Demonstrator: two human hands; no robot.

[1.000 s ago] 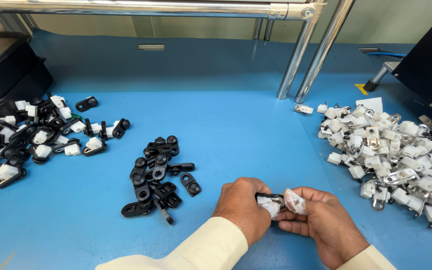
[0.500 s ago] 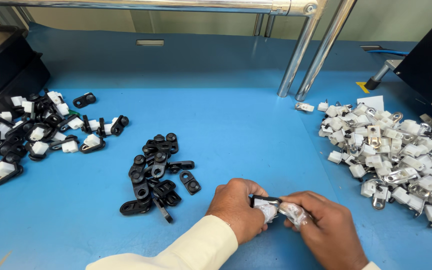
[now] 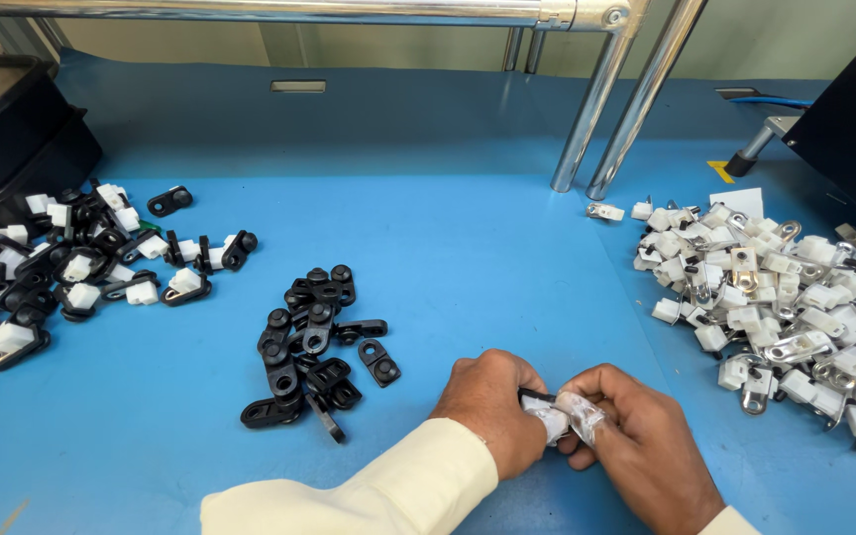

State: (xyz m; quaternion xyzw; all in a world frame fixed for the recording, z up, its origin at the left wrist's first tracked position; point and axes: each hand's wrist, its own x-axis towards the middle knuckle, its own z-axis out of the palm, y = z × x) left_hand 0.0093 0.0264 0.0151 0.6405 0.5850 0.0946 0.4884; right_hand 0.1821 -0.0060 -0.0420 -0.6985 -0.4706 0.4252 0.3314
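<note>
My left hand and right hand meet low over the blue table, both pinching 1 small white clip with a black piece between my fingertips. A pile of black brackets lies just left; white and metal parts are heaped right.

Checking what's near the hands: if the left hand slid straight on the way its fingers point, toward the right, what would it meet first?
The left hand already touches the small white part held between both hands; right behind that is the right hand. The white pile lies farther right, well apart.
</note>
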